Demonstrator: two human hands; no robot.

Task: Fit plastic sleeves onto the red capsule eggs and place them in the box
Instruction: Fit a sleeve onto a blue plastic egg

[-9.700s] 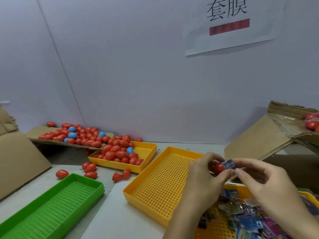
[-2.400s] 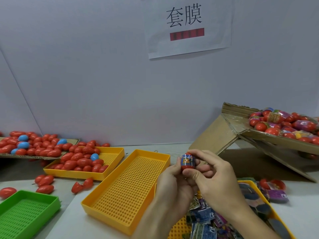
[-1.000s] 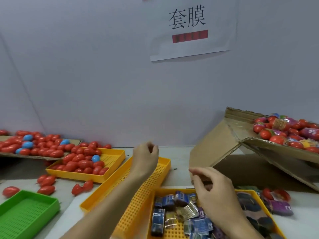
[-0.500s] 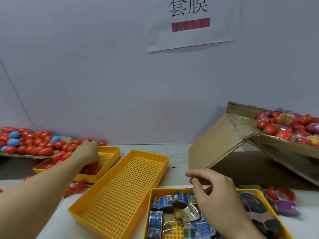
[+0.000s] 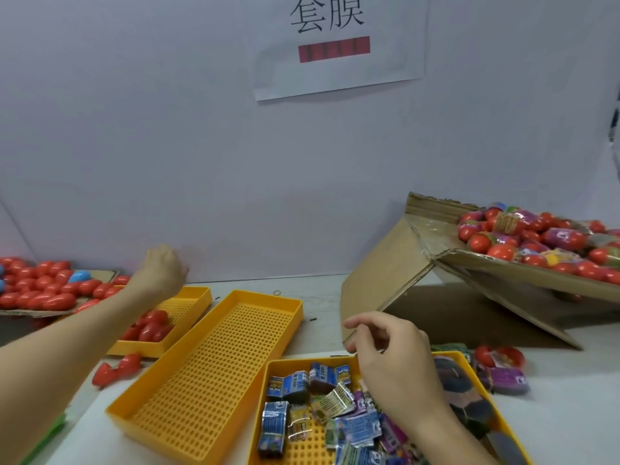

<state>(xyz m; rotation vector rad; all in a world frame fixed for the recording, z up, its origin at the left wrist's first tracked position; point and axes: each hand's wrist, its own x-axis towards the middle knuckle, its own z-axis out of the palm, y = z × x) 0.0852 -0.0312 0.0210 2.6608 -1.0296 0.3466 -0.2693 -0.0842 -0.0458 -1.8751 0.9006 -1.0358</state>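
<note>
Pale grey walls enclosed the white worktable (image 5: pixel 570 414), and a paper sign (image 5: pixel 339 45) with two large black characters and a red bar hung on the back wall. At the far left, a flat cardboard sheet (image 5: pixel 104 275) carried a heap of red capsule eggs (image 5: pixel 43 290) with a few blue eggs (image 5: pixel 79 276) among them. Beside it stood a small yellow perforated tray (image 5: pixel 191 298) holding more red eggs, and two loose eggs (image 5: pixel 115 369) lay on the table in front of it. The left hand (image 5: pixel 161 268) was raised above that tray's far end, its fingers curled inward; whether it gripped an egg could not be told. A long yellow tray (image 5: pixel 214 370) lay between the two hands. Near the front, a third yellow tray (image 5: pixel 278 367) held a pile of printed plastic sleeves (image 5: pixel 318 404). The right hand (image 5: pixel 392 357) hovered over those sleeves with fingers loosely bent and apart, holding nothing visible. To the right, the tilted cardboard box (image 5: pixel 385 280) contained sleeved red eggs (image 5: pixel 536 239), and a few sleeved eggs (image 5: pixel 500 367) rested on the table below it.
</note>
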